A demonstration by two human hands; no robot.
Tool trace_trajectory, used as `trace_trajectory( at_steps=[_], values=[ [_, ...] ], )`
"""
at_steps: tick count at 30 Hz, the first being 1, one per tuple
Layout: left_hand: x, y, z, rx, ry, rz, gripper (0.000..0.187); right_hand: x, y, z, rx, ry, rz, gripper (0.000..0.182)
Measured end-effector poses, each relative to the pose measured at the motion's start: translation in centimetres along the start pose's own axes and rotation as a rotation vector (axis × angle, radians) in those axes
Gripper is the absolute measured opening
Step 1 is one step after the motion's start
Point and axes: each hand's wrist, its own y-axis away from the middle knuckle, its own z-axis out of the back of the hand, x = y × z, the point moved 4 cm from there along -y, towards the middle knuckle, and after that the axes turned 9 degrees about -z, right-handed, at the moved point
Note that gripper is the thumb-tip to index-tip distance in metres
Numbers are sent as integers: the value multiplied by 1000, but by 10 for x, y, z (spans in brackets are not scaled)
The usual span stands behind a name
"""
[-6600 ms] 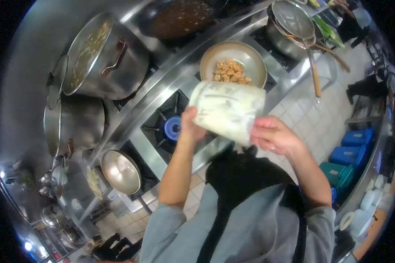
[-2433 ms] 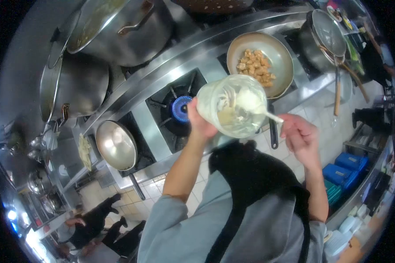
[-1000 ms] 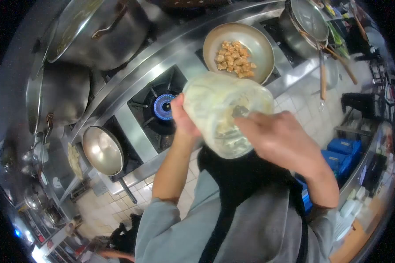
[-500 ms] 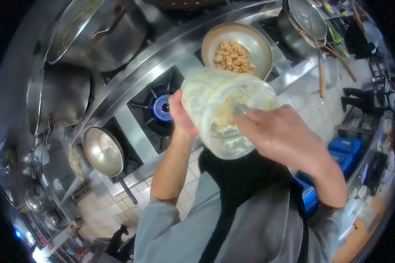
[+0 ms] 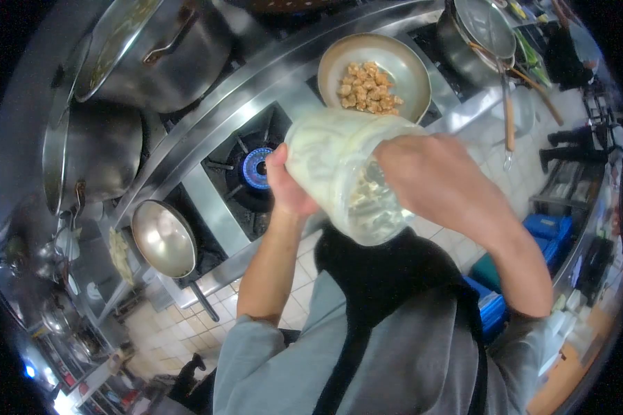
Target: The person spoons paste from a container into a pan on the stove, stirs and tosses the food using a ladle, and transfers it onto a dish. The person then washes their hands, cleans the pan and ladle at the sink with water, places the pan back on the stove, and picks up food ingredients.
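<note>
My left hand point(image 5: 294, 190) grips the side of a large translucent plastic container point(image 5: 325, 155), tilted with its mouth toward the right. Creamy white smears coat the container's inner wall. My right hand point(image 5: 429, 173) reaches into the mouth with its fingers curled. Those fingertips, and whatever they hold, are hidden by the hand itself. Just beyond the container sits a wide pan point(image 5: 412, 76) with browned chunks of food point(image 5: 370, 88), probably meat, in it. To the left of my left hand, a blue flame point(image 5: 256, 168) burns on an uncovered burner.
An empty frying pan point(image 5: 163, 238) rests on the stove at left, its handle past the front edge. Large stockpots point(image 5: 93, 155) stand at the back left. At upper right is a pot point(image 5: 467, 59) with strainers across it. Blue bins point(image 5: 547, 228) are at right.
My right hand has moved up and deeper into the container's mouth. The container has turned slightly, its mouth showing narrower. My left hand keeps its hold.
</note>
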Motion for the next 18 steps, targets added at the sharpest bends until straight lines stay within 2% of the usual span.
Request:
trace_trajectory(
  at_steps=[2,6,7,9,12,14,16,18],
  values=[
    [1,1,1,-6,-1,0,82,3,0,-9,31,-114,-10,9],
    [5,-2,29,-147,107,-19,80,11,1,-1,114,-388,5,10],
    [3,-2,35,-190,100,-39,79,12,3,3,114,-390,6,10],
    [1,-1,36,-193,112,-24,80,9,7,16,-77,-296,-60,10],
    [-1,-1,26,-181,124,5,80,10,10,11,-135,-217,-19,10],
    [-2,-1,24,-169,119,17,81,15,10,2,-116,-234,-24,9],
    [-2,-2,20,-22,119,27,80,19,8,-9,-98,-251,-31,8],
    [0,-5,23,-42,120,24,80,22,6,-20,27,-361,2,8]
  ],
)
